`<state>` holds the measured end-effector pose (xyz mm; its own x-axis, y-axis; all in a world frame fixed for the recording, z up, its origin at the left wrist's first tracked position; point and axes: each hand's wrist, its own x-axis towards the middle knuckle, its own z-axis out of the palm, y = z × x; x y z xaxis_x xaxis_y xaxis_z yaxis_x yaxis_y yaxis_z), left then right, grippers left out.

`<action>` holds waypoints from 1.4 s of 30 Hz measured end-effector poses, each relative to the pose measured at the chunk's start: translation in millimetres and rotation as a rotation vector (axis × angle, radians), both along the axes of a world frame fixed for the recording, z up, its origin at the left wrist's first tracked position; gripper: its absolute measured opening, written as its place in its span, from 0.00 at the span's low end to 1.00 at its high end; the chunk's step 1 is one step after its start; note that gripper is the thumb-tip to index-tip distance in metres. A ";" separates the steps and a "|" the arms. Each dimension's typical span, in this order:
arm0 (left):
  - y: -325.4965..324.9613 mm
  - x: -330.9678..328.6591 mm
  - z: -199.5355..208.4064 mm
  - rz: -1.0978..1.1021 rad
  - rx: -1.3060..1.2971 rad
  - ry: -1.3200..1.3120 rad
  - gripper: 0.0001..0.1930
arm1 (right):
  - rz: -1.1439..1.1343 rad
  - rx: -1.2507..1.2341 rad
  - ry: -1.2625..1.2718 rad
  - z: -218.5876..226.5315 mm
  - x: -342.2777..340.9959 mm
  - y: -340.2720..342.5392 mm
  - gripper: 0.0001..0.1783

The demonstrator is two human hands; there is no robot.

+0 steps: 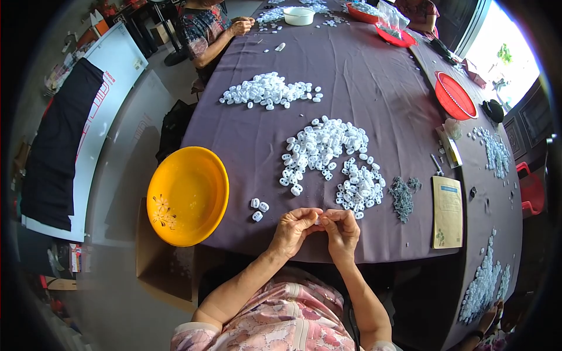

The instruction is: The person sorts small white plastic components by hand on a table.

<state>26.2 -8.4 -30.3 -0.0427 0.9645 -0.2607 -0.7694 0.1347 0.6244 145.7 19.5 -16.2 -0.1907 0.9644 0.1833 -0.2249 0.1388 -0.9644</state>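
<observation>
My left hand (290, 233) and my right hand (343, 235) meet at the table's near edge, fingertips pinched together. Between them shows a bit of a small white plastic piece (319, 221), mostly hidden by the fingers. Just beyond lies a curved heap of white oval two-holed pieces (319, 143), with a second heap of similar white pieces (358, 190) nearer my right hand. Three joined-looking or closely set white pieces (257, 216) rest left of my left hand. To the right is a tangle of small grey parts (402, 199), too fine to make out.
A yellow basin (190, 193) stands at the left edge, above a cardboard box (167, 278). Farther off is another white heap (266, 90). A brown envelope (447, 213) and a red basket (455, 96) lie right. Other people (202, 32) sit at the far end.
</observation>
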 end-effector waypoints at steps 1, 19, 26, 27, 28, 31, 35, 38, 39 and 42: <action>0.2 -0.2 -0.4 0.002 -0.006 0.002 0.07 | 0.004 0.013 0.002 0.4 0.3 0.4 0.06; 2.4 -4.4 9.4 -0.034 -0.023 -0.072 0.07 | -0.017 -0.008 0.140 2.3 -0.5 0.1 0.06; 2.4 -5.0 8.8 -0.041 -0.026 -0.091 0.07 | -0.019 -0.044 0.167 1.0 0.6 0.2 0.06; 2.7 -5.1 9.1 -0.038 -0.034 -0.088 0.07 | -0.019 -0.053 0.166 1.6 0.4 0.5 0.06; 2.8 -5.2 9.3 -0.035 -0.043 -0.086 0.07 | -0.019 -0.054 0.167 2.1 0.3 0.3 0.06; 2.6 -6.6 9.0 -0.048 -0.037 -0.101 0.07 | -0.015 -0.065 0.174 3.8 0.2 -0.2 0.06; 3.1 -7.4 8.0 -0.063 -0.038 -0.109 0.07 | 0.004 -0.068 0.173 3.3 1.3 -0.1 0.06; 2.8 -9.0 7.2 -0.075 -0.025 -0.124 0.08 | 0.017 -0.060 0.168 2.7 0.4 0.2 0.06; 3.1 -9.1 7.9 -0.082 -0.021 -0.126 0.08 | 0.018 -0.048 0.165 3.6 0.5 0.5 0.06; 3.7 -9.1 8.4 -0.089 -0.012 -0.129 0.08 | 0.017 -0.046 0.159 5.6 0.8 0.7 0.06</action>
